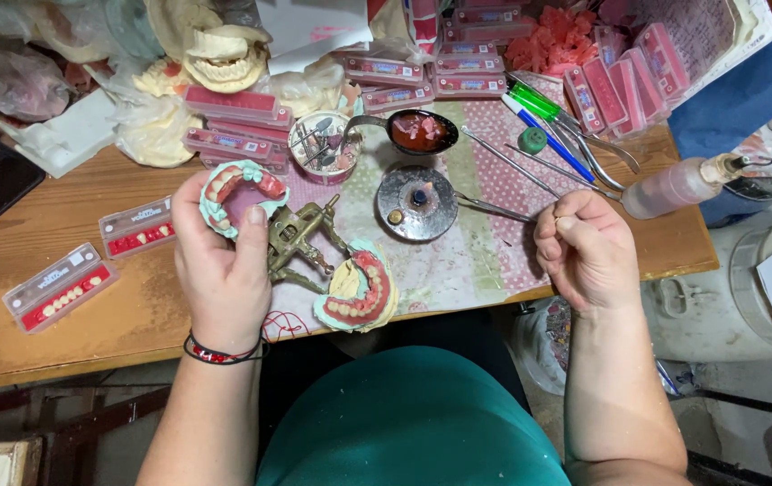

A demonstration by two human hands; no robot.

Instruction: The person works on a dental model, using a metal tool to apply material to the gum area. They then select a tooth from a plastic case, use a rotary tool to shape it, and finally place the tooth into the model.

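Note:
My left hand (220, 261) holds a dental articulator (300, 243) of brass colour, with one plaster model and its pink wax denture (240, 191) raised by my fingers. The other model with wax teeth (361, 292) lies open toward me on the table. My right hand (586, 247) grips a thin metal wax instrument (492, 208) whose tip reaches into a small round spirit burner (416, 202) with a flame.
A spoon of red wax (416, 131), a tin of burs (323, 148), trays of artificial teeth (60, 286), plaster casts (224, 54), pens and pliers (584, 135) and a squeeze bottle (678, 184) crowd the wooden table (89, 333).

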